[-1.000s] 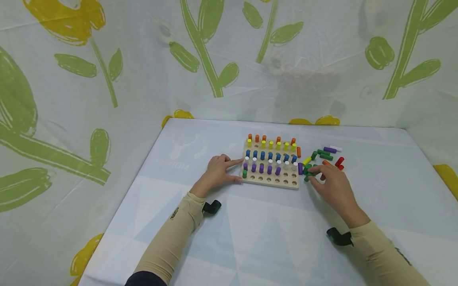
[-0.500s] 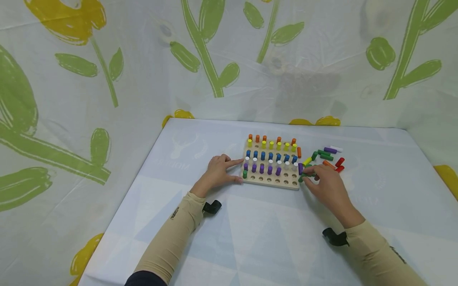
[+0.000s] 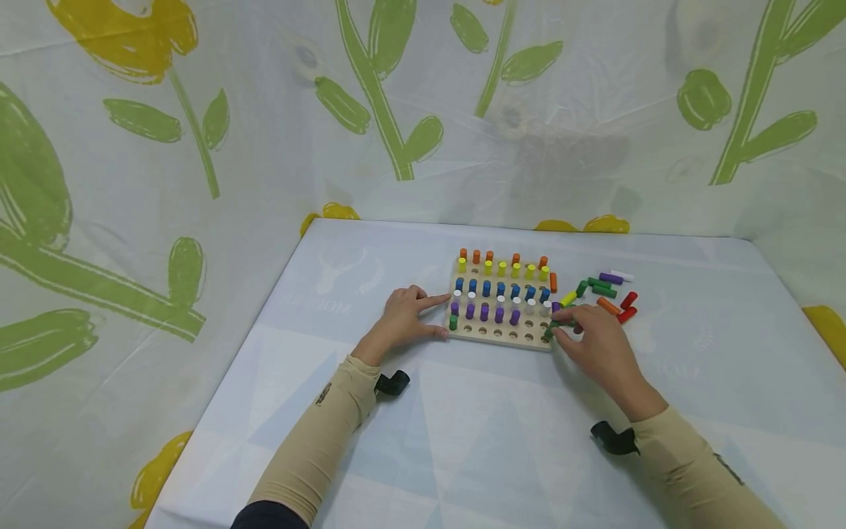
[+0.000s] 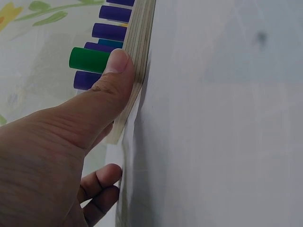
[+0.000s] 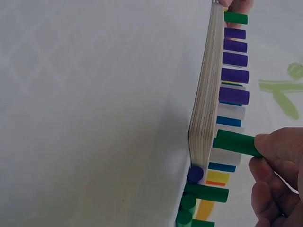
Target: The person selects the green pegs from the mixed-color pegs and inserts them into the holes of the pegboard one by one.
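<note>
A wooden pegboard point(image 3: 499, 341) lies on the table with rows of orange, yellow, blue, white and purple pegs upright in it. One green peg point(image 3: 452, 322) stands at the left end of its front row; the other holes there are bare. My left hand point(image 3: 403, 316) rests on the board's left side, thumb at the front corner and index finger along the edge. My right hand point(image 3: 601, 349) pinches a green peg point(image 5: 236, 143) between thumb and fingertips. That peg's lower end is at the front right corner, close to the board's face; whether it touches is unclear.
Loose pegs lie right of the board, among them an orange peg point(image 3: 553, 282), a yellow peg point(image 3: 568, 298), green pegs point(image 3: 603, 292), red pegs point(image 3: 628, 300) and a white peg point(image 3: 623, 276). In the right wrist view a purple peg point(image 5: 195, 174) lies against the board's side.
My right hand has moved left from the loose pegs to the board's front right corner, carrying the green peg. My left hand has kept its place.
</note>
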Demonstrator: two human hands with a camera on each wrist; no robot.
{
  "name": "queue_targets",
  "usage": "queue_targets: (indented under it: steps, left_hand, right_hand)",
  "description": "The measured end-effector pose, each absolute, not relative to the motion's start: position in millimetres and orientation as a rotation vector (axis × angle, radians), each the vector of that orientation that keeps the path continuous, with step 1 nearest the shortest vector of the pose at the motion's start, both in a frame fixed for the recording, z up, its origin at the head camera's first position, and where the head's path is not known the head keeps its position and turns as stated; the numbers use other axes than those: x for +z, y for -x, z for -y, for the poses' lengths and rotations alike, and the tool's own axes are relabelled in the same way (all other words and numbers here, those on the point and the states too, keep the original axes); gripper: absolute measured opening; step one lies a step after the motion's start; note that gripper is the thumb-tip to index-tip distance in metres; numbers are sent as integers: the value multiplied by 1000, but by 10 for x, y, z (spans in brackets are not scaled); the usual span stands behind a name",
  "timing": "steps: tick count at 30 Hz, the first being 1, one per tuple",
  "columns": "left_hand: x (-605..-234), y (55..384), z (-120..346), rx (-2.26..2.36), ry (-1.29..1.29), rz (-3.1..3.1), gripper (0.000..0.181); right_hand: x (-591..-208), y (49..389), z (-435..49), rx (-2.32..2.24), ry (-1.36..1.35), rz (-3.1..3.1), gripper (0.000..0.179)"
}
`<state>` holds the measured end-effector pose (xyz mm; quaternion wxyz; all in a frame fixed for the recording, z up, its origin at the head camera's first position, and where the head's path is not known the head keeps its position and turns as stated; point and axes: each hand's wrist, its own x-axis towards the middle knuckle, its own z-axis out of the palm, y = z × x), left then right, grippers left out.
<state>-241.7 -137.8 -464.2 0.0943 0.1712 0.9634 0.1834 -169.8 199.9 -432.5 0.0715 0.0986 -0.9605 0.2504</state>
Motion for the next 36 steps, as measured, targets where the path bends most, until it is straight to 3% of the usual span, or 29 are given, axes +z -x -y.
queue_targets:
  steps: [36]
  left_hand:
    - [-4643, 2408, 1382, 547, -516, -2871, 83]
  right_hand:
    - [-4361, 1724, -1717, 784, -414, 2881, 24]
